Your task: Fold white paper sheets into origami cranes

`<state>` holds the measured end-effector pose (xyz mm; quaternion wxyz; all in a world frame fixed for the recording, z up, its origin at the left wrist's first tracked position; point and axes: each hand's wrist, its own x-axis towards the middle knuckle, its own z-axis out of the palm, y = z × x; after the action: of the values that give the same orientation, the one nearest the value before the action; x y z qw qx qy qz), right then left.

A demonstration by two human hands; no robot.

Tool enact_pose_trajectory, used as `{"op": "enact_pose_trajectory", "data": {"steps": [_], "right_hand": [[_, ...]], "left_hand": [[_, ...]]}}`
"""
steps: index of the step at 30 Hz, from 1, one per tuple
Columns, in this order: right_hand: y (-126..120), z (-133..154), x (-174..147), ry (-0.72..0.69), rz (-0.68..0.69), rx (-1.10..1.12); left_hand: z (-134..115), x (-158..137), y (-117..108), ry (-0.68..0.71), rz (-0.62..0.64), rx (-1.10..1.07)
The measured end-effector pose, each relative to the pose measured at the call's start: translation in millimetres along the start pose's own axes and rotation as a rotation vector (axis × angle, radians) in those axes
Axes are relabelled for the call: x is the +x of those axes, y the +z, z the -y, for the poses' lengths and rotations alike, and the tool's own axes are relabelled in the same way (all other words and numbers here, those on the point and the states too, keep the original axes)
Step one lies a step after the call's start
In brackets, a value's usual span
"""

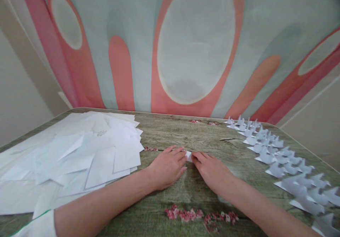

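Note:
A small piece of folded white paper [188, 156] lies low over the middle of the table, between my two hands. My left hand [168, 167] holds its left side, fingers bent and close together over it. On its right side, my right hand [208, 166] grips the edge with the fingertips pinched together. Most of the paper is hidden beneath the fingers, so its full shape cannot be made out.
Loose white paper sheets [106, 159] spread in an untidy pile on the left. Several folded paper cranes [265, 155] stand in rows along the right side. The wood-patterned tabletop [164, 131] meets a patterned pink and grey-green backdrop [143, 70] at its far edge.

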<state>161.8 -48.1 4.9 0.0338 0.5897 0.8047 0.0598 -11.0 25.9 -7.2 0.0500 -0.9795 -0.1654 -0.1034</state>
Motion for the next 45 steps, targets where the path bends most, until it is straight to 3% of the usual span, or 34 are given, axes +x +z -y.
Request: {"op": "enact_pose_trajectory", "data": {"steps": [7, 14, 21, 33, 45], "right_hand": [[2, 1, 0, 0.01, 0.001, 0.036], [6, 0, -5, 0.008, -0.076, 0.066], [14, 8, -5, 0.034, -0.165, 0.098], [10, -1, -1, 0.052, -0.15, 0.142], [16, -11, 8, -0.083, -0.212, 0.417]], "left_hand": [[-1, 0, -7, -0.007, -0.011, -0.059], [8, 1, -1, -0.145, -0.146, -0.359], [10, -1, 7, -0.15, -0.048, -0.307], [9, 1, 0, -0.14, -0.129, -0.434], [12, 1, 2, -0.136, -0.135, -0.444]]}}
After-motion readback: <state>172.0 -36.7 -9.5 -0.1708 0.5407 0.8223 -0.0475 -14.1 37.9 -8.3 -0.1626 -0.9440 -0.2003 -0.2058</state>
